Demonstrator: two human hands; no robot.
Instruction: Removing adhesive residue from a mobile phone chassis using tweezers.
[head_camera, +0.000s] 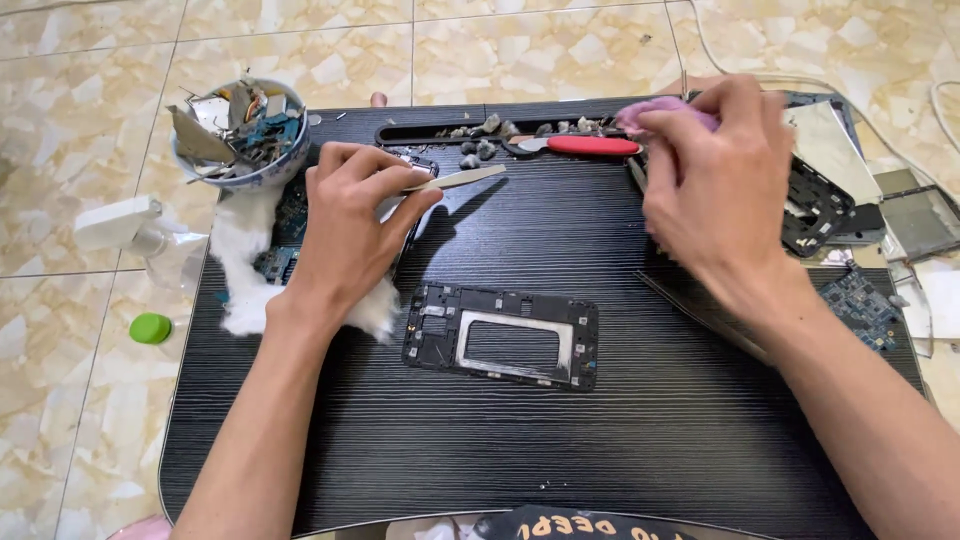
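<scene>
Head view of a dark, wood-grained worktop (600, 440) standing on a marbled tile floor (90, 130). The landmark is the black phone frame (500, 335), lying flat near the middle of the worktop with its rectangular opening upward.

Up and to the left of the frame, the left hand (345, 225) rests palm down on a dismantled phone body (285, 225), its fingers (385, 175) curled and pinching a pale flat pry tool (465, 178) whose tip points right. White cotton wadding (240, 265) lies under and beside this hand, its near edge just left of the frame.

Up and to the right of the frame, the right hand (715, 185) has its fingers pressed together on a pink cloth (650, 112); beneath it sits a black perforated plate (815, 205).

Directly beyond the frame, a red-handled tool (590, 146) lies in the worktop's groove among small grey fragments (480, 150).

Far up-left of the frame, a bowl (240, 140) holds circuit scraps. On the floor left of the frame stand a white spray bottle (125, 225) and a green cap (150, 328). To the right of the frame lies a green circuit board (865, 305).
</scene>
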